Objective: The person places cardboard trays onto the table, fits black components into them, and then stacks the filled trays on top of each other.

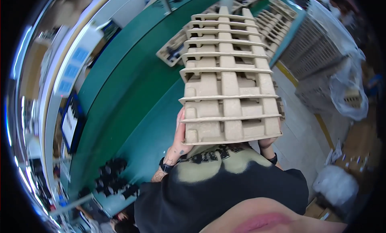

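Observation:
A tall stack of beige moulded pulp trays (231, 82) stands in front of my chest, several layers high. My left hand (179, 134) presses against its left side near the bottom, with part of the fingers hidden behind the trays. On the opposite side, my right hand (266, 143) grips the lower right corner, mostly covered by the stack. Both hands are closed on the stack, one at each side.
A green conveyor belt (132, 96) curves along the left, with another pulp tray (171, 52) lying on it. More trays (277, 21) sit at the far right. Plastic-wrapped stacked trays (317, 52) stand on the right floor, near a clear plastic bundle (335, 184). Dark round parts (112, 174) cluster lower left.

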The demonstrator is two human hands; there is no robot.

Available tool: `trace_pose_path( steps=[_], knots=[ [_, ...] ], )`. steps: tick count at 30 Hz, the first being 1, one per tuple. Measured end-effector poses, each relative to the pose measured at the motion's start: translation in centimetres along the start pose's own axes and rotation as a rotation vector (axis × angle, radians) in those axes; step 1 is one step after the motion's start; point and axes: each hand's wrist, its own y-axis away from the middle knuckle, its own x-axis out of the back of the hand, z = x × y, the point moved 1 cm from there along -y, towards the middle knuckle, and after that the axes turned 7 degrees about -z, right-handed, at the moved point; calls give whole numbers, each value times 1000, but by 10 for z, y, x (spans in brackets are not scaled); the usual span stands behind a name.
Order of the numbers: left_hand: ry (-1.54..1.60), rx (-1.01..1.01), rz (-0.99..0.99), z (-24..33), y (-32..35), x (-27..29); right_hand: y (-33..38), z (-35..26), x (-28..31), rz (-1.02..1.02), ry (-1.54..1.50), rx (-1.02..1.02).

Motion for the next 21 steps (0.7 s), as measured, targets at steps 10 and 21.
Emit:
trace_pose_path(
  steps=[10,21],
  knots=[
    [215,290,532,-1,138,21,-23,-48,-147,-657,-18,100],
    [-401,999,626,-148,172,43,31,116,-264,-891,553,23]
  ],
)
